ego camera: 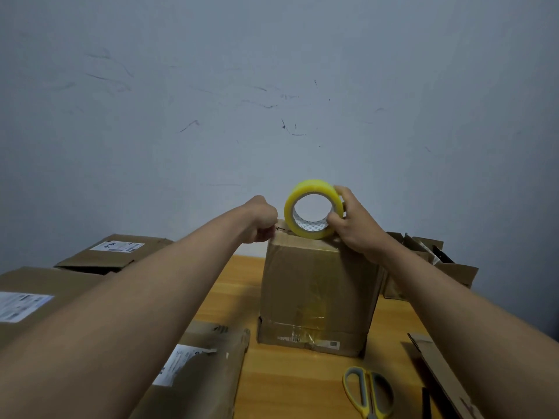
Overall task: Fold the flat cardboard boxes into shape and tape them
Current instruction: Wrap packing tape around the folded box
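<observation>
Head view: upright taped cardboard box (317,285)

White shipping label (121,246) on the far-left cardboard box (115,255), bold characters resembling "TX4", remainder illegible, labels on the near-left box (45,294), flattened box (199,370) and upright box (317,294), print too small to read

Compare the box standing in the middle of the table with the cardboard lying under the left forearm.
The standing box is folded into shape and upright; the flat cardboard lies unfolded on the table. The standing box carries shiny tape down its front; the flat cardboard shows a white shipping label instead. Both hands work at the standing box, the right hand holding the tape roll on it; neither grips the flat cardboard. Both are worn brown cardboard.
</observation>
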